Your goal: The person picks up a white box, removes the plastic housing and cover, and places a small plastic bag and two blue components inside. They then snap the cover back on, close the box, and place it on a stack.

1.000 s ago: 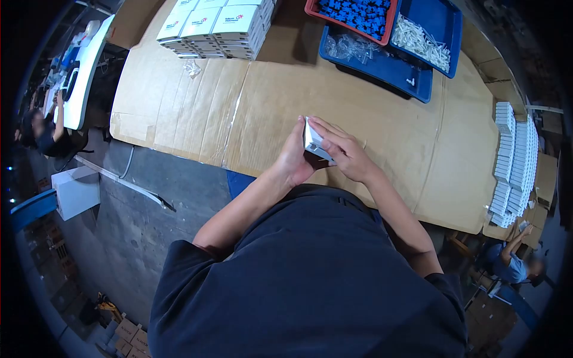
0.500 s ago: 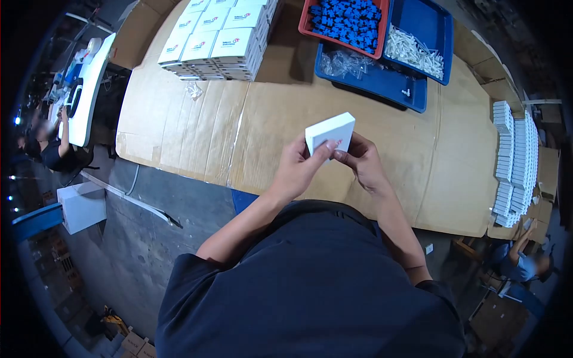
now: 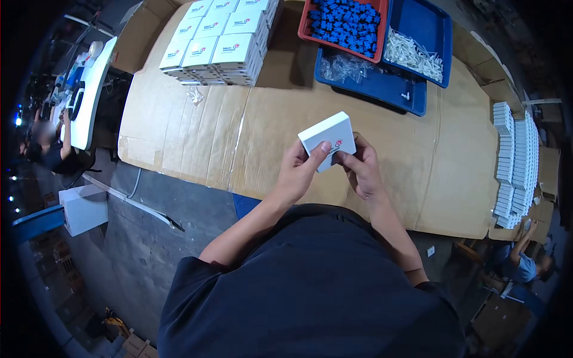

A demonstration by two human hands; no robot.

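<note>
A small white box [image 3: 338, 132] with a red and dark print on its face is held up over the cardboard-covered table, tilted. My left hand [image 3: 298, 173] grips its left side, thumb across the printed face. At the lower right edge of the box, my right hand [image 3: 362, 170] has its thumb and fingers closed on it; some fingertips are hidden behind the box. Beyond them, to the left, stand stacked white boxes [image 3: 216, 51] with the same print.
A red tray [image 3: 305, 30] of blue parts and blue trays [image 3: 416, 107] with white pieces and clear bags lie at the back. A small clear bag [image 3: 194, 95] rests near the stack. White stacks [image 3: 514, 161] line the right. Co-workers sit at left and right.
The white box has turned so more of its printed face shows, and it has shifted slightly left. Both hands still hold it.
</note>
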